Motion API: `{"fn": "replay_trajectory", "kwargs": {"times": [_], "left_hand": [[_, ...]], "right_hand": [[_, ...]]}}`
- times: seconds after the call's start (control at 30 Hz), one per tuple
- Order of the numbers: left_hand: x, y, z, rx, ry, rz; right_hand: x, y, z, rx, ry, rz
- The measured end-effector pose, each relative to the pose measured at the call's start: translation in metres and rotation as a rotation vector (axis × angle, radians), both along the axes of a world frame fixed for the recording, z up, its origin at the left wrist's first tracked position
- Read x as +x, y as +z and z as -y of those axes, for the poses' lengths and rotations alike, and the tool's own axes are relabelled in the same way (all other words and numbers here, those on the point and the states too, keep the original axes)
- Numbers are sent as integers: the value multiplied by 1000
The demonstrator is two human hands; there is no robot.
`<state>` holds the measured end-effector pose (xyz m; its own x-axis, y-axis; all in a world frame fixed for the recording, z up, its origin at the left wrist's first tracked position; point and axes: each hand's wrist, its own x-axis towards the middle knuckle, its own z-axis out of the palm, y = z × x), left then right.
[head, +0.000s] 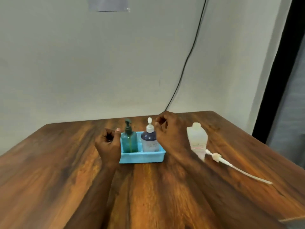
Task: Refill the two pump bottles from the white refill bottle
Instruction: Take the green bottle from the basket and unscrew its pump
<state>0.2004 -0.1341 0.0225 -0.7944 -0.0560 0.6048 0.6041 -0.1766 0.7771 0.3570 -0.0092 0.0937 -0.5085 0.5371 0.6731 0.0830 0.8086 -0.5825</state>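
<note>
Two pump bottles stand upright in a light blue tray (142, 157) near the far edge of the wooden bench (148, 195): a teal pump bottle (129, 141) in the left compartment and a dark blue pump bottle (149, 141) with a white pump in the right one. The white refill bottle (197, 141) stands open-topped on the bench to the right of the tray, apart from it, and its label is too blurred to read. A loose white pump with its long tube (231, 166) lies on the bench just beside that bottle, the tube trailing toward the right edge.

The left hand (108, 143) hovers just left of the tray, fingers loosely curled and holding nothing, thumb up near the teal bottle. The right hand (166, 131) hangs between the blue bottle and the refill bottle, fingers loosely curled, also holding nothing.

Wide bare wood lies in front of the tray. A black cable (186, 63) runs down the wall behind the bench.
</note>
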Motion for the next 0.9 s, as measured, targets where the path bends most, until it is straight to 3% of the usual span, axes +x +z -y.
{"fn": "replay_trajectory", "kwargs": {"times": [0.13,0.33,0.43,0.57,0.8,0.9], "left_hand": [[-22,-5,-2,-92,31,108],[-43,-17,-8,-564,-136,53],[-44,-10,-7,-683,-234,2],[-43,-11,-5,-740,-334,-61],[-42,-7,-6,-541,-23,2],[-41,-8,-4,-510,-8,-24]], "right_hand": [[-33,-13,21,30,78,52],[-74,-35,31,-52,33,149],[-82,-43,35,-108,5,180],[-85,-43,37,-108,13,170],[-96,-34,36,-182,32,86],[-106,-26,37,-199,76,53]]}}
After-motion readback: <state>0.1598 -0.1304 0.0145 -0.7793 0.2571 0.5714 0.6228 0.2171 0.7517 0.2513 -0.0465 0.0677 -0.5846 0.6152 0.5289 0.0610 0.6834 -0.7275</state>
